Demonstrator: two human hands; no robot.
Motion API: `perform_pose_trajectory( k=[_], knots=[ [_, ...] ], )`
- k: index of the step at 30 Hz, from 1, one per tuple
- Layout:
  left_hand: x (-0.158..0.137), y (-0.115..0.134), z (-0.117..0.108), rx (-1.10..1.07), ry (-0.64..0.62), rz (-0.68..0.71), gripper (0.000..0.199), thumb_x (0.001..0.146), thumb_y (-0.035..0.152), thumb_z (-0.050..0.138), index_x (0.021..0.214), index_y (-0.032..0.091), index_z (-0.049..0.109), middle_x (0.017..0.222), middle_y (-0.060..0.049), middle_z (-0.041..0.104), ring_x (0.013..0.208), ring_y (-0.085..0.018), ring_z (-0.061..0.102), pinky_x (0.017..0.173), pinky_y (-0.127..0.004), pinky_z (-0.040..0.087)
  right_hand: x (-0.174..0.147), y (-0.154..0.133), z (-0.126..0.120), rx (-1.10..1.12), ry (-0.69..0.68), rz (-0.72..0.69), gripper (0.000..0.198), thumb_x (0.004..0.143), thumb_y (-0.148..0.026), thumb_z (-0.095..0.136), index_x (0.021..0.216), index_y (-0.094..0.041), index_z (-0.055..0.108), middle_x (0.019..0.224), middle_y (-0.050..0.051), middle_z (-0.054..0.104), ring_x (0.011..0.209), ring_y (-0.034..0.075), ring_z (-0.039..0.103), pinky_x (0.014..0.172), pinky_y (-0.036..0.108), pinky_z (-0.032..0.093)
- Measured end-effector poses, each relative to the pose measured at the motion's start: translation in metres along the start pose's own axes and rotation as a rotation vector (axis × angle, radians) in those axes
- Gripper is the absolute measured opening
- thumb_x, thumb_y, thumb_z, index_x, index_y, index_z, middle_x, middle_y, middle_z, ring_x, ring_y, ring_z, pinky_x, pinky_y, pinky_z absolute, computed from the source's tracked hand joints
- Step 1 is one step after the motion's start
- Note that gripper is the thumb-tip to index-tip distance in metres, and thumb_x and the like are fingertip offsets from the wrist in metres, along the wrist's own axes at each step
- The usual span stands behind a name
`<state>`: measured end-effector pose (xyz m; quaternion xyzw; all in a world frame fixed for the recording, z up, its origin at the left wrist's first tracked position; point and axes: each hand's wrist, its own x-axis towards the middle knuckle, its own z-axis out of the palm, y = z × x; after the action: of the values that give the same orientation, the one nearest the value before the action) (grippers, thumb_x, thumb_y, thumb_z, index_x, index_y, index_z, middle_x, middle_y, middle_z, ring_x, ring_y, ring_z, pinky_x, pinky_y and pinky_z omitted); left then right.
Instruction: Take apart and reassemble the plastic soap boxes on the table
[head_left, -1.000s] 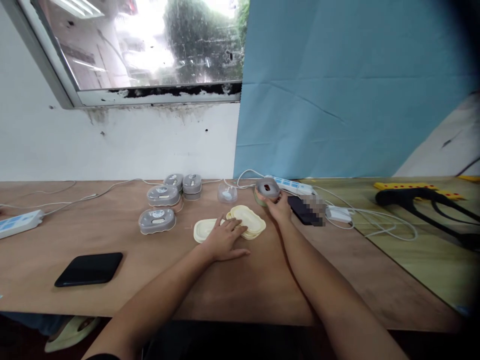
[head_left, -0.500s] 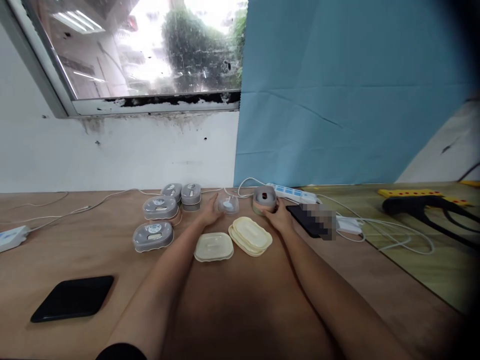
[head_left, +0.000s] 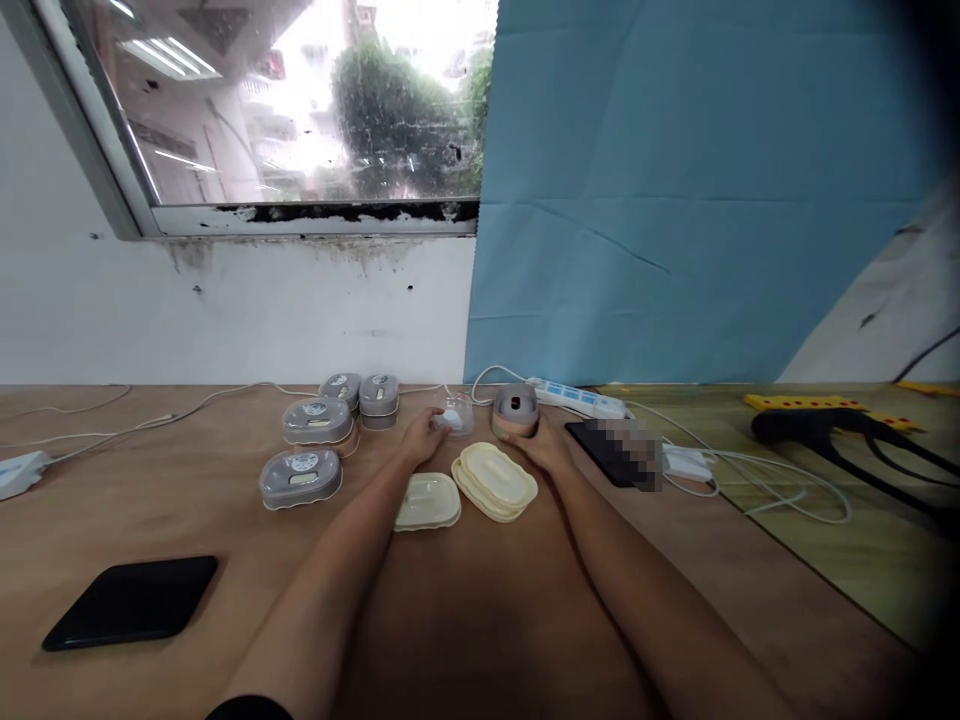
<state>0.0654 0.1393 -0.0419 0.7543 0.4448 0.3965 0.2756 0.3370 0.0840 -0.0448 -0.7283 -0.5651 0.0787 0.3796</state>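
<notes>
My left hand (head_left: 421, 438) has its fingers closed on the left edge of a clear plastic lid (head_left: 459, 410) with a white label. To the right, my right hand (head_left: 546, 446) curls around the side of a small rounded storage box (head_left: 516, 408) with a grey see-through top and a pinkish base. That box stands upright on the table. Between my forearms lie a stack of cream plastic lids (head_left: 496, 478) and a separate cream lid (head_left: 429, 502), whose left end my left forearm hides.
Several grey-lidded boxes (head_left: 301, 478) stand left of my left arm. A black tablet-like slab (head_left: 131, 602) lies at front left. A white power strip (head_left: 577, 398), a dark phone-like device (head_left: 604, 452) and loose white cables (head_left: 795, 490) are on the right.
My left hand has closed on the clear lid's edge. My right hand and the rounded box have shifted slightly left and nearer. The camera view has shifted a little.
</notes>
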Motion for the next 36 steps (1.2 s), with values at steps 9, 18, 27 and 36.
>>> perform_pose_trajectory(
  k=[9,18,27,36],
  knots=[
    [0.001,-0.002,0.001,0.086,-0.023,0.060,0.043,0.080,0.031,0.060,0.120,0.016,0.055,0.090,-0.005,0.064,0.079,-0.017,0.059,0.076,-0.031,0.049,-0.007,-0.008,0.002,0.038,-0.141,-0.164,0.084,0.061,-0.059,0.072,0.131,-0.019,0.047,0.123,0.013,0.061,0.109,0.030,0.058,0.089,0.043,0.046],
    [0.000,-0.003,0.002,0.098,-0.010,0.044,0.030,0.082,0.034,0.058,0.107,0.017,0.060,0.085,-0.003,0.064,0.077,-0.017,0.060,0.075,-0.031,0.048,-0.009,-0.018,0.003,0.029,-0.175,-0.158,0.076,0.064,-0.051,0.073,0.130,-0.022,0.048,0.121,0.012,0.062,0.111,0.032,0.058,0.091,0.044,0.045],
    [-0.003,0.002,-0.002,0.082,0.015,0.031,0.024,0.082,0.028,0.057,0.104,0.018,0.057,0.087,-0.003,0.064,0.081,-0.016,0.060,0.078,-0.031,0.048,-0.016,-0.013,-0.002,0.141,-0.193,-0.139,0.087,0.064,-0.055,0.071,0.137,-0.019,0.039,0.129,0.014,0.057,0.115,0.030,0.056,0.094,0.044,0.044],
    [0.001,0.003,-0.010,0.075,0.144,0.111,0.045,0.078,0.032,0.064,0.118,0.016,0.053,0.128,-0.011,0.053,0.120,-0.022,0.049,0.101,-0.037,0.038,-0.053,-0.016,-0.021,-0.002,-0.137,-0.163,0.054,0.072,-0.065,0.058,0.097,-0.017,0.063,0.098,0.010,0.067,0.090,0.023,0.062,0.078,0.034,0.048]
  ],
)
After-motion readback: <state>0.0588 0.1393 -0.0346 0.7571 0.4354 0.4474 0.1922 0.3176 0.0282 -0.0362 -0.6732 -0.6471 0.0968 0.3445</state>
